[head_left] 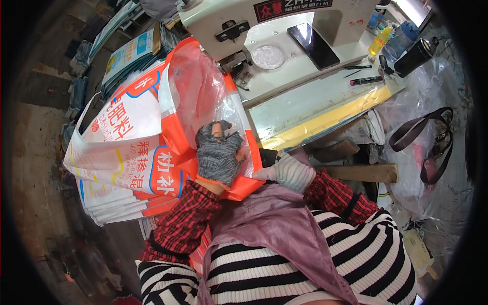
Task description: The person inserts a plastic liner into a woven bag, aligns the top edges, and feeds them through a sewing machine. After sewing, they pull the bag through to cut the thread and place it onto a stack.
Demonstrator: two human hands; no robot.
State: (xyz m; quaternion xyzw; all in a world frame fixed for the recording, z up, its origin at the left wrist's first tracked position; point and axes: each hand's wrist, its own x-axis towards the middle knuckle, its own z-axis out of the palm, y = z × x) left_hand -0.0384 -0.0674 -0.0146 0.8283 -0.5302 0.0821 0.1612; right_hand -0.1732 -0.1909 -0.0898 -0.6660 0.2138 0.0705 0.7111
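An orange and white woven bag (175,122) with a clear plastic liner (203,81) hangs with its mouth held wide in front of me. My left hand (218,155), in a grey knit glove with some bare fingertip showing, is at the open mouth against the liner, fingers curled on the bag. On the right, my right hand (291,172) in a pale striped glove pinches the orange edge of the mouth. Its fingertips are partly hidden by the fold. Above the bag mouth stands the sewing machine (236,63), its head near the liner's edge.
A phone (313,46) and a round pale disc (268,57) lie on the machine bed. Pens (366,81), a black flask (417,57) and a yellow bottle (379,40) stand or lie at the right. Stacked printed bags (129,58) are at the left; a black strap (432,147) hangs right.
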